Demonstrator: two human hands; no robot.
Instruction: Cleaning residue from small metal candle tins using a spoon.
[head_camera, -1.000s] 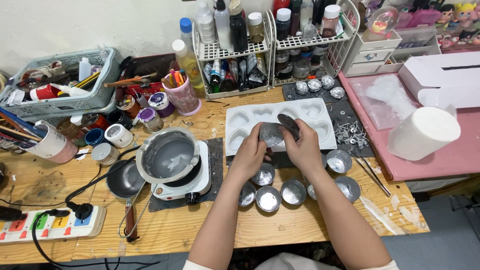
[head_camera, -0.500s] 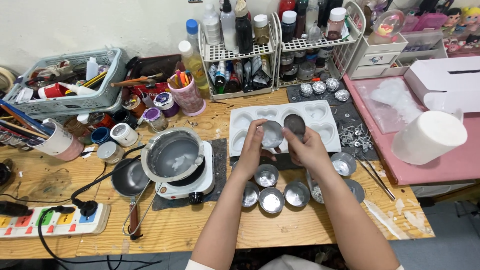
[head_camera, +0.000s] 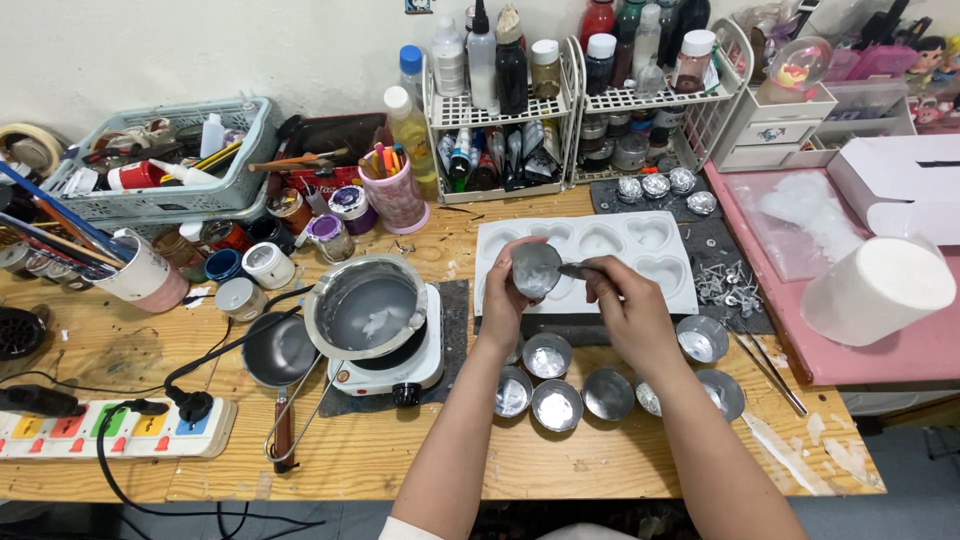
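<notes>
Fingers of the left hand (head_camera: 505, 295) curl around a small round metal tin (head_camera: 535, 268), tilted so its dull grey inside shows; the right hand (head_camera: 625, 305) pinches a thin dark tool (head_camera: 580, 268) whose tip touches the tin's rim. Both hover over the white heart-shaped mould tray (head_camera: 672, 290). Just below the fingers, more shiny tins (head_camera: 557, 404) cluster on the wooden tabletop (head_camera: 400, 470). Left of them a pot (head_camera: 365, 305) sits on a small hot plate, and bottle racks crowd the far edge.
</notes>
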